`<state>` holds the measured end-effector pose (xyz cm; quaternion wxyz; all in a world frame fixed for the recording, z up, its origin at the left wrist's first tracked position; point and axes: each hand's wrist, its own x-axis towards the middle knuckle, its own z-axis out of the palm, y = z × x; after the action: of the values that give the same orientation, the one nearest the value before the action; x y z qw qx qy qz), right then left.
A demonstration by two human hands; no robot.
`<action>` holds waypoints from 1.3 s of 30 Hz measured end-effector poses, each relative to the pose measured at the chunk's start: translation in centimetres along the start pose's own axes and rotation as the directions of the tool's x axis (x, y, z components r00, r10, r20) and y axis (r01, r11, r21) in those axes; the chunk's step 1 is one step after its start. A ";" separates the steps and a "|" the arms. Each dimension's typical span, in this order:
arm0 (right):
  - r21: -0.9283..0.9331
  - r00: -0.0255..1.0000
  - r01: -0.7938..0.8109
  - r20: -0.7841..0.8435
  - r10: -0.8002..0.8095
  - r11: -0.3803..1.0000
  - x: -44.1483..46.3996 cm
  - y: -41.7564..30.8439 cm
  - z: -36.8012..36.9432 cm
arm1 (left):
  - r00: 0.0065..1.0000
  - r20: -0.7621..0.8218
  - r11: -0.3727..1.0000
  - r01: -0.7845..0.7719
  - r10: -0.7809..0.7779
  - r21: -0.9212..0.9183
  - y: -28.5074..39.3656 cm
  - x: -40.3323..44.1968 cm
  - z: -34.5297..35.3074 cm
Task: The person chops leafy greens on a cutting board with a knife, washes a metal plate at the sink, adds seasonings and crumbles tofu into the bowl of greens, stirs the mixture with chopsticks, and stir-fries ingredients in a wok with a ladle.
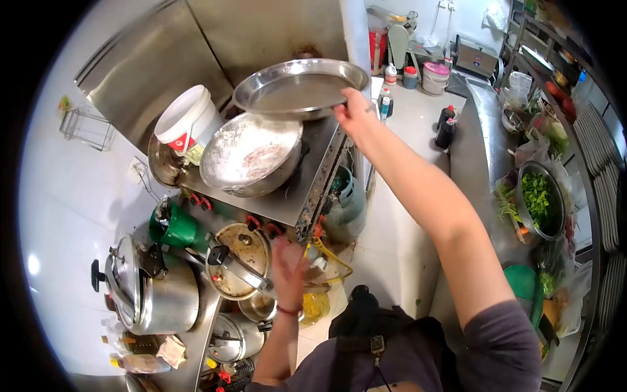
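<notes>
My right hand [356,113] grips the right rim of a wide, shallow metal pan [287,91], held up above the stove. Beneath and left of it, a large metal bowl [251,157] with white powder on its inside rests tilted on the stove. My left hand [288,274] is down by the stove's front edge, beside a pressure cooker lid [238,261]. Motion smears its fingers, so their state does not show. A white bucket [189,121] leans behind the bowl.
A blue gas cylinder [346,206] stands beside the stove [312,176]. A big pressure cooker [166,294] and a green bucket [175,225] are at the left. Dark bottles [446,127] stand on the floor. On the right counter is a bowl of green herbs [541,199].
</notes>
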<state>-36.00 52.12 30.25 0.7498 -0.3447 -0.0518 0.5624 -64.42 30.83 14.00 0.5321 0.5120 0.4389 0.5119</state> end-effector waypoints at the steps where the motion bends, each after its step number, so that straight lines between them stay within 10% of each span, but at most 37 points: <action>1: 0.015 1.000 0.011 -0.016 -0.011 1.000 1.9 1.2 1.3 | 0.982 -0.188 0.990 -0.037 0.010 -0.139 3.0 3.1 0.1; 2: 0.011 1.000 0.003 -0.027 -0.002 1.000 3.7 2.4 2.3 | 0.933 -0.331 0.899 -0.019 -0.142 -0.437 7.3 5.7 0.4; 13: -0.059 0.996 -0.021 -0.091 0.016 0.998 12.0 6.7 3.7 | 0.873 -0.169 0.789 0.310 -0.457 -0.530 9.7 17.5 -2.8; 19: -0.033 0.963 -0.094 0.251 0.099 0.995 14.7 5.9 0.3 | 0.802 -0.065 0.676 0.454 -0.594 -0.581 9.4 17.6 -5.0; 25: -0.237 0.889 -0.220 0.351 0.295 0.946 13.3 -0.3 -3.1 | 0.662 -0.595 0.890 0.337 -0.455 -0.306 13.2 3.3 3.3; 26: -0.252 0.894 -0.236 0.323 0.311 0.939 13.1 -1.1 -3.7 | 0.790 -0.428 0.896 0.346 -0.439 -0.279 13.1 0.6 2.4; 31: -0.438 0.818 -0.169 0.438 0.373 0.883 12.6 -4.9 -7.1 | 0.692 -0.401 0.800 0.526 -0.600 -0.290 11.1 -2.5 15.9; 35: -0.679 0.872 -0.052 0.327 0.364 0.733 11.3 0.2 -2.9 | 0.572 0.452 0.277 0.778 -0.685 -0.564 -1.3 -4.8 11.4; 39: -0.809 0.926 0.196 0.338 0.166 0.554 11.3 4.6 -2.0 | 0.521 0.168 0.412 0.803 -0.837 -0.431 -2.0 -1.4 18.5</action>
<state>-34.64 61.76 22.57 0.4774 -0.5424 -0.4570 0.5187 -46.03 27.77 13.64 0.8011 0.0716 0.5174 0.2921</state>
